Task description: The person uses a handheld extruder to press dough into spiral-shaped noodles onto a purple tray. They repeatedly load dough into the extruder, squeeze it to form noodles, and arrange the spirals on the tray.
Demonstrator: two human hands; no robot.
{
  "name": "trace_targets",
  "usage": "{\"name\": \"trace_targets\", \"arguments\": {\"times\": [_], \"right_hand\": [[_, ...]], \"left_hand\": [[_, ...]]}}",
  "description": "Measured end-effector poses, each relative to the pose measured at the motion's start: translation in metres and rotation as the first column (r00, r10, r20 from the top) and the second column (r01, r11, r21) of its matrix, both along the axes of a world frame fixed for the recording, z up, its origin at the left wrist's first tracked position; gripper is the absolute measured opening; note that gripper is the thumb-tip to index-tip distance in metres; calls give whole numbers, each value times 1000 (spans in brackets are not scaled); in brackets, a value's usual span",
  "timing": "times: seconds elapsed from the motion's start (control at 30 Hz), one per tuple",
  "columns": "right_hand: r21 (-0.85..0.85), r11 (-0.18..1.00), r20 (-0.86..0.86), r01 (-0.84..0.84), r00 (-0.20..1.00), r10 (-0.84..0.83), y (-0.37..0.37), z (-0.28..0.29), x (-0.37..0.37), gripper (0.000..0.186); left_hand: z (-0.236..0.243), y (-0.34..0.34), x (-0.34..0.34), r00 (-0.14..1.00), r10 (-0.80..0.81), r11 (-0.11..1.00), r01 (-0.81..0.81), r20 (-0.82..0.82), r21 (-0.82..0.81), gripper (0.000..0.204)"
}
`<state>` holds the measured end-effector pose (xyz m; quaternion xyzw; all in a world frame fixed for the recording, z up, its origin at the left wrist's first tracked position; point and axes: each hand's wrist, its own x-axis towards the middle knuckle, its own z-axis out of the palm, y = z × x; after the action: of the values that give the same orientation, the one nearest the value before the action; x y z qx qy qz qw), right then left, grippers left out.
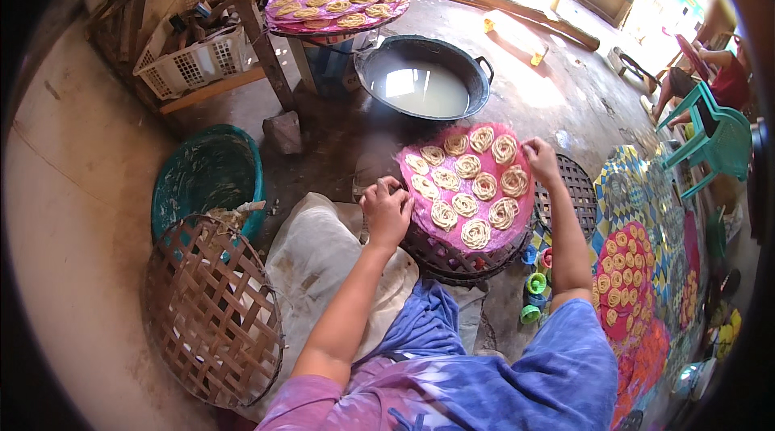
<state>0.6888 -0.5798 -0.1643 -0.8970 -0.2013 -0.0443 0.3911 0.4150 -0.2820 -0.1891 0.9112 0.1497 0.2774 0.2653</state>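
Observation:
In front of me a round pink sheet (452, 189) bears several pale coiled dough rosettes (467, 165), spaced apart in loose rows. It lies over a dark woven basket (460, 271), whose slatted side shows below the near edge. My left hand (387, 213) is closed at the sheet's left edge, thumb and fingers pinched on the rim. At the upper right edge, my right hand (542, 161) pinches the sheet in the same way, its arm reaching up from the lower right.
Beyond the sheet stands a wide black basin (483, 80) of cloudy liquid. A stacked tray of rosettes (278, 15) is behind it. Left are a green tub (165, 165) and a slatted basket (210, 310). More rosettes lie right on a patterned mat (662, 213), near a green chair (722, 140) and a seated person.

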Motion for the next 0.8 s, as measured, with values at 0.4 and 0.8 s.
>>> {"name": "trace_targets", "arguments": {"times": [0.4,0.8], "right_hand": [[-369,839,-181,400,855,-487,-45,-109,-25,20],[-612,790,-346,35,887,-307,-160,-146,-115,30]], "left_hand": [[-71,-13,-15,877,-44,996,75,-478,47,18],[-51,-10,-25,893,38,998,-14,-448,56,21]]}}
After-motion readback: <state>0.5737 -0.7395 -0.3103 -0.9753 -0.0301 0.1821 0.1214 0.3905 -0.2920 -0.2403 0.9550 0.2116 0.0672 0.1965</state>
